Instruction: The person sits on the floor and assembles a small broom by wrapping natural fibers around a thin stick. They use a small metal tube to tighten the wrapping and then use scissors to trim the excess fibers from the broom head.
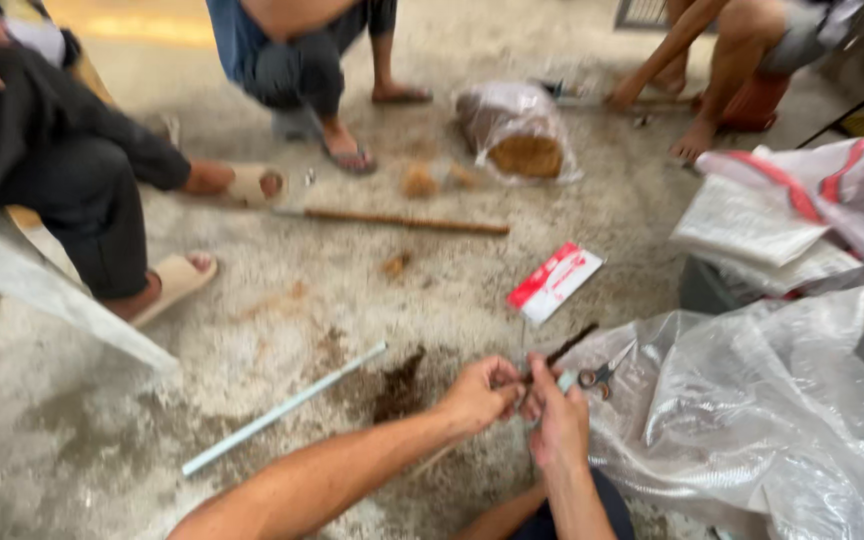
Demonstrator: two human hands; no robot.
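I saw my left hand and my right hand brought close together low in the view, above the concrete floor, knuckles almost touching. Both sets of fingers were clenched around a thin dark stick, which rose from between the two hands and slanted up to the right; the left hand pinched its lower part while the right hand closed over it just beside, though the blur kept me from telling exactly where each fingertip sat. Just right of the hands a pair of scissors lay at the edge of a large crumpled clear plastic sheet that filled the lower right corner. Above the stick's tip, a flat red and white packet lay on the floor, apart from the hands. To the left, a long pale rod lay slantwise on the floor, and near it a dark patch of loose brown fibre stained the concrete. Farther off a brown wooden stick lay across the floor, and beyond it a clear bag holding a brown fibrous block. Other people sat or squatted around the space: one in dark trousers and pale sandals at the left, one in flip-flops at the top, and bare legs at the upper right. White sacks with red stripes were piled at the right edge
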